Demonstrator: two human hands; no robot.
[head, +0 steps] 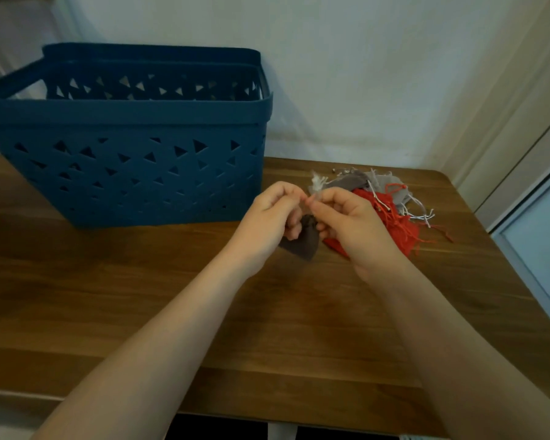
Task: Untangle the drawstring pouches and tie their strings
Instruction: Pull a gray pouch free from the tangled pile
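A single head-worn wide-angle view looks forward and down from above the forearms. It sits close over the counter [140,312], facing the wall [362,74] behind, with the basket [124,173] at upper left.

I see a wooden table [267,312] filling the lower half of the head view, its top a warm brown with darker and lighter plank bands running left to right and a rounded far right corner. Behind it stands a plain pale wall [362,74], faintly scuffed just above the table edge. At right a cream door frame [505,122] slants down, and beside it a pale blue-grey panel [540,249] with a light border. A pale upright shape sits at far upper left, blurred; I cannot tell what it is. Light is soft and even, no hard shadows. Below the table's near edge, the floor area reads dark.
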